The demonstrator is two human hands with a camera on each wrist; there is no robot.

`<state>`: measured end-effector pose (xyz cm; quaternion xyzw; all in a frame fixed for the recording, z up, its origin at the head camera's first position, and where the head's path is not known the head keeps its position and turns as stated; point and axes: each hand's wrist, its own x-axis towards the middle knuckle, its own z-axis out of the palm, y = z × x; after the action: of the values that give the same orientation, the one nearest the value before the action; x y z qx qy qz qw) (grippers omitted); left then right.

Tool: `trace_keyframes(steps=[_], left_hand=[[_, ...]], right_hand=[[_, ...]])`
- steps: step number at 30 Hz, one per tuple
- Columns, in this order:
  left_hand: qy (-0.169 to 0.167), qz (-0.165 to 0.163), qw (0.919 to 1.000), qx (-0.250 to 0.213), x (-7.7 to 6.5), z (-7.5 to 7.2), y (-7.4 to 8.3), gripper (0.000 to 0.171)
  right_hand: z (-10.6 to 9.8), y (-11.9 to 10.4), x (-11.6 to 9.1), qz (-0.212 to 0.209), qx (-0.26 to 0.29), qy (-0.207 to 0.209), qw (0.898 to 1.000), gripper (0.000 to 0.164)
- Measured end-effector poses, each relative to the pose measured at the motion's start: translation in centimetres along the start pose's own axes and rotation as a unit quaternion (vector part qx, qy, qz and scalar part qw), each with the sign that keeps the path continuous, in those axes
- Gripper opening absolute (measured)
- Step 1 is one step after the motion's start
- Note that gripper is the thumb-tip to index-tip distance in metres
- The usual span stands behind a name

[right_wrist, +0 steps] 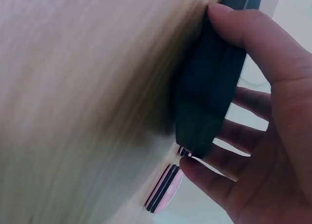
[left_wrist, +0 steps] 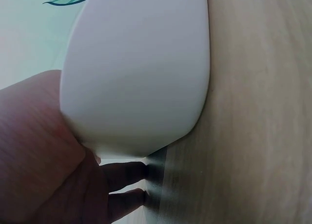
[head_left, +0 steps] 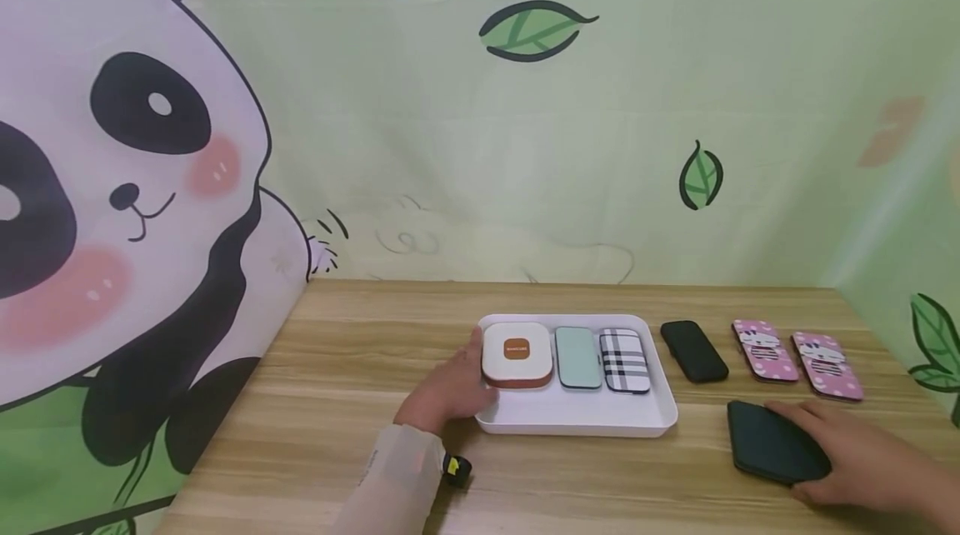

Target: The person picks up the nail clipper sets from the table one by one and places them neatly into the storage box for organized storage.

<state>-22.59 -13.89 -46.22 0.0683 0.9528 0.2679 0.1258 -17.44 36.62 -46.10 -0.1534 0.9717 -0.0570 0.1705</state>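
On the table lies a white tray (head_left: 577,418), whose left side my left hand (head_left: 453,385) grips; the left wrist view shows the tray's wall (left_wrist: 141,72) close up, with the hand (left_wrist: 53,151) at its corner. Inside it, along the back, are a cream-and-brown rounded square case (head_left: 517,352), a pale green flat case (head_left: 578,358) and a black-and-white plaid case (head_left: 625,362). To the right of the tray, my right hand (head_left: 855,452) holds a dark green flat case (head_left: 772,442) by its edges, thumb on the near side.
Behind the right hand lie a black rounded case (head_left: 694,351) and two pink patterned cases, one (head_left: 764,350) left of the other (head_left: 827,365). A printed cloth with a panda (head_left: 172,210) hangs behind the wooden table (head_left: 360,335).
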Motion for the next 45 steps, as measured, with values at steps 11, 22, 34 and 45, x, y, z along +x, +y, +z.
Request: trace_keyframes(steps=[11, 22, 34, 45], left_hand=[[0.003, 0.014, 0.9995, 0.026, 0.3, 0.2, -0.5, 0.108], [0.0, 0.023, 0.9995, 0.022, 0.5, 0.2, -1.0, 0.111], [-0.008, 0.015, 0.9996, 0.021, 0.4, -0.1, -0.5, 0.105], [-0.009, 0.014, 0.9995, 0.026, 0.4, 0.0, -0.3, 0.097]], right_hand=[[-2.2, -2.4, 0.7, -0.065, -0.032, 0.12, 0.99, 0.105], [-6.0, -7.1, 3.0, -0.102, -0.044, 0.16, 0.981, 0.094], [-7.5, -11.5, 6.1, -0.152, -0.054, 0.162, 0.974, 0.089], [-8.2, -14.9, 9.4, -0.151, -0.062, 0.124, 0.979, 0.093]])
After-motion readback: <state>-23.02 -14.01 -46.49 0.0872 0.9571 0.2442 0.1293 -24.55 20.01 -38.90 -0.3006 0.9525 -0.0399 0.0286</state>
